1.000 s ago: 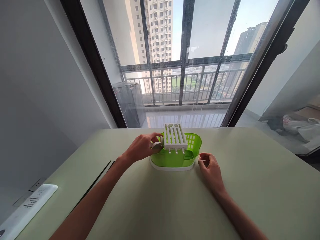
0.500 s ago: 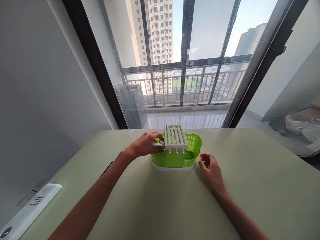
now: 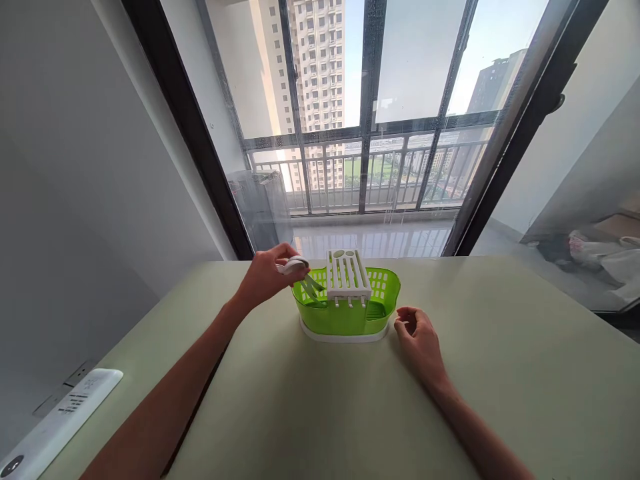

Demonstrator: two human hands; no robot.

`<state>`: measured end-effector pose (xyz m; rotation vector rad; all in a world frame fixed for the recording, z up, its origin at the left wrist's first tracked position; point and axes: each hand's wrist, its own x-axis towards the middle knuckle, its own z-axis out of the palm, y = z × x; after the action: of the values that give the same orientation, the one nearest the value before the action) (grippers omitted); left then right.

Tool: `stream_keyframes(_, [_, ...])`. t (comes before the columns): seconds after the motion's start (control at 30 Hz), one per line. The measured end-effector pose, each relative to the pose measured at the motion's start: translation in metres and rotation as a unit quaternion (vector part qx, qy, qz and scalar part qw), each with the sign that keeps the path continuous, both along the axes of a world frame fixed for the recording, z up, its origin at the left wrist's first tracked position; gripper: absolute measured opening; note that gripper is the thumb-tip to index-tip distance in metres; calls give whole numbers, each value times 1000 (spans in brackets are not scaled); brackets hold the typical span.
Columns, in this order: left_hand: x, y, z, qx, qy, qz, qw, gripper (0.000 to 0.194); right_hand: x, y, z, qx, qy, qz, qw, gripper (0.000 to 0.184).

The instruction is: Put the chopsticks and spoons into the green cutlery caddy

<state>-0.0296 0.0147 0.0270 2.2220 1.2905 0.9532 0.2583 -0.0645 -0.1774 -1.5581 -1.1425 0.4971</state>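
My left hand is closed on a pair of scissors by its white handles. The narrow, greenish-looking blades point down to the right, over the left end of a bright green plastic basket. A white slotted rack with small hooks along its front sits across the basket's middle. Beside the basket's right end, my right hand rests on the table with fingers loosely curled and thumb and fingertips apart. I see nothing in it.
The basket has a white base and stands on a pale green table. A long white device lies at the table's left edge. Past the far edge is a large window with dark frames.
My left hand has lifted up and to the left, drawing the scissors out of the basket's left part so the blades show. My right hand stays beside the basket.
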Motion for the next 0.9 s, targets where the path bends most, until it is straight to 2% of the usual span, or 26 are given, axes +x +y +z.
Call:
stream_keyframes(0.07, [-12, 1, 12, 11, -69, 59, 996, 40, 0, 0, 0, 0, 3, 2, 1000, 23])
stream_keyframes(0.17, [-39, 3, 26, 19, -195, 139, 971, 40, 0, 0, 0, 0, 0, 2, 1000, 23])
stream_keyframes(0.2, [-51, 3, 29, 1, -225, 152, 962, 40, 0, 0, 0, 1, -2, 2, 1000, 23])
stream_keyframes(0.27, [-74, 0, 30, -79, -228, 158, 958, 38, -1, 0, 0, 3, -4, 1, 1000, 23])
stream_keyframes(0.37, [-105, -9, 24, -217, -118, 118, 962, 35, -1, -1, 0, -1, -3, 1, 1000, 23])
stream_keyframes(0.43, [-117, -18, 17, -298, -14, 69, 952, 35, -1, -1, 0, -5, -3, 1, 1000, 24])
stream_keyframes(0.53, [-125, -27, 3, -420, 108, -16, 901, 33, -1, -2, 1, -5, -12, 4, 1000, 25])
stream_keyframes(0.6, [-126, -31, -7, -478, 152, -55, 863, 31, 0, -3, 2, -5, -18, 3, 1000, 26])
stream_keyframes(0.67, [-126, -32, -18, -501, 177, -62, 845, 29, 0, -3, 2, -7, -17, -1, 1000, 26])
stream_keyframes(0.73, [-127, -31, -26, -500, 199, -53, 841, 29, 0, -3, 2, -9, -14, -2, 1000, 25])
stream_keyframes(0.9, [-124, -30, -39, -451, 230, -39, 862, 32, 0, -3, 2, -22, -8, -5, 1000, 25])
